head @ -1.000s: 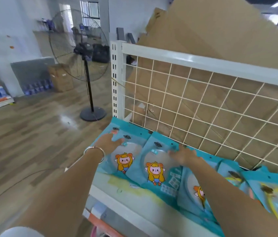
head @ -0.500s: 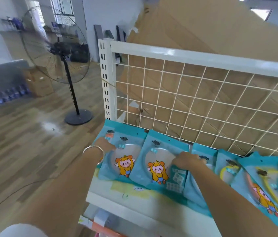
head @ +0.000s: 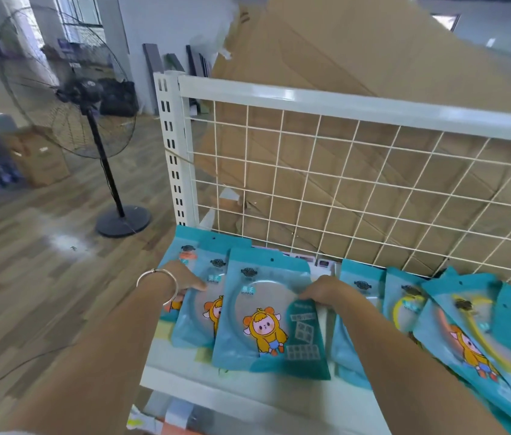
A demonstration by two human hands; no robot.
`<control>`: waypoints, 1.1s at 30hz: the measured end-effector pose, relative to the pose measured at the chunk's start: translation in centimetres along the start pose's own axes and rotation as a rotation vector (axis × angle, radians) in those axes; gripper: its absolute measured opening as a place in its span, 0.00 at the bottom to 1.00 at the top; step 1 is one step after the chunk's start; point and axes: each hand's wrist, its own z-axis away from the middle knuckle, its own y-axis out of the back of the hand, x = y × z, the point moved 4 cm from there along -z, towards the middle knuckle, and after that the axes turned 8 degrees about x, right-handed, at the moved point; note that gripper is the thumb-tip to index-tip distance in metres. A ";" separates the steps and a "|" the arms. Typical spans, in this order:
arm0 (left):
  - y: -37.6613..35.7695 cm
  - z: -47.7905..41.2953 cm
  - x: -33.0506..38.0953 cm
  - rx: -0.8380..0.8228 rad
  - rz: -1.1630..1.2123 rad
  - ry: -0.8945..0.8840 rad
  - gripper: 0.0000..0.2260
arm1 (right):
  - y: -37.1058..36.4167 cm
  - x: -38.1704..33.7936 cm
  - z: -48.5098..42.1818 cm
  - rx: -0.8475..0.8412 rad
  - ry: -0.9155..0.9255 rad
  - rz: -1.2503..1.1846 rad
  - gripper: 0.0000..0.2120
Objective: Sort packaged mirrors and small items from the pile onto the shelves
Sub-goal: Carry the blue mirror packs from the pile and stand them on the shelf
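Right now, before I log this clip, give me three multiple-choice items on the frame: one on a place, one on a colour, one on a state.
1. Where does the standing fan stand?
A. on top of the packets
B. behind the wire grid
C. on the wood floor, left of the shelf

2. What colour is the cartoon figure's suit on the front packet?
A. green
B. yellow
C. purple

3. What is the right hand doing?
A. gripping the front packet's right edge
B. hanging free beside the shelf
C. lying flat against the grid

Answers:
1 C: the fan's round base sits on the floorboards beside the shelf.
2 B: the hooded suit is yellow-orange.
3 A: the hand's fingers curl over that edge of the packet.
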 end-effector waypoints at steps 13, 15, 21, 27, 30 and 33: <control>-0.4 -0.1 0.1 -0.050 -0.077 -0.018 0.29 | -0.8 0.8 0.6 -0.080 -0.039 -0.161 0.27; -0.4 0.1 -0.1 -0.198 0.201 0.112 0.21 | -0.6 1.0 0.6 -0.098 -0.060 -0.288 0.24; -0.5 1.8 -1.2 -0.467 0.493 0.236 0.16 | 0.3 1.5 0.2 -0.113 -0.062 -0.363 0.17; 0.0 2.4 0.4 -0.462 0.443 0.025 0.15 | 0.3 0.1 1.3 -0.041 0.035 -0.259 0.17; 1.3 2.8 2.6 -0.384 0.402 -0.192 0.13 | 2.0 -0.7 2.5 0.095 0.125 -0.260 0.15; 2.6 3.2 5.2 -0.341 0.535 -0.340 0.09 | 5.0 -0.2 4.1 0.266 0.185 -0.400 0.12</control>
